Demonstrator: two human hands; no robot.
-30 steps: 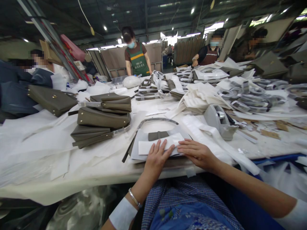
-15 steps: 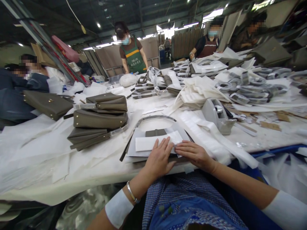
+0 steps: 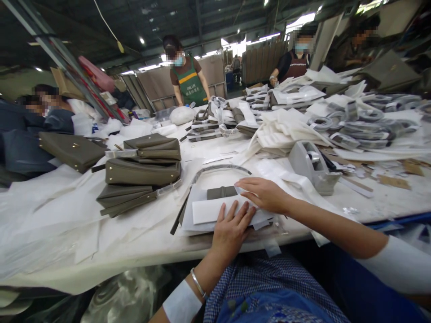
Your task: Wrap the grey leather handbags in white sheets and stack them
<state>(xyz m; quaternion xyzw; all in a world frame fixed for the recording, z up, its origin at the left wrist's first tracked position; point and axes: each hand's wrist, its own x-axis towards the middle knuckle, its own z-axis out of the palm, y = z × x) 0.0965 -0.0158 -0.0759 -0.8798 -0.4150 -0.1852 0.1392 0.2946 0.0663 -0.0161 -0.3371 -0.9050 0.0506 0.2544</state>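
My left hand [image 3: 233, 228] lies flat with its fingers spread on a folded white foam sheet [image 3: 206, 212]. That sheet rests on grey-white paper [image 3: 197, 197] covering a flat olive handbag, of which a panel [image 3: 216, 193] shows through a gap. A wrapped, arched handle [image 3: 220, 168] reaches away from me, and a dark strap [image 3: 178, 220] sticks out at the left. My right hand [image 3: 266, 193] reaches over the upper right corner of the wrapping, fingers stretched out and thumb apart, touching the white sheet's edge. What lies under its palm is hidden.
Olive handbags [image 3: 143, 171] are stacked to the left. A grey tape dispenser [image 3: 313, 168] stands to the right, before piled white foam sheets [image 3: 281, 130] and wrapped straps [image 3: 360, 130]. A co-worker in a green apron [image 3: 190, 83] stands across the table; others are farther off.
My right hand has moved up and away from me, from the near edge of the foam sheet to its upper right corner. My left hand's fingers have spread and shifted slightly right.
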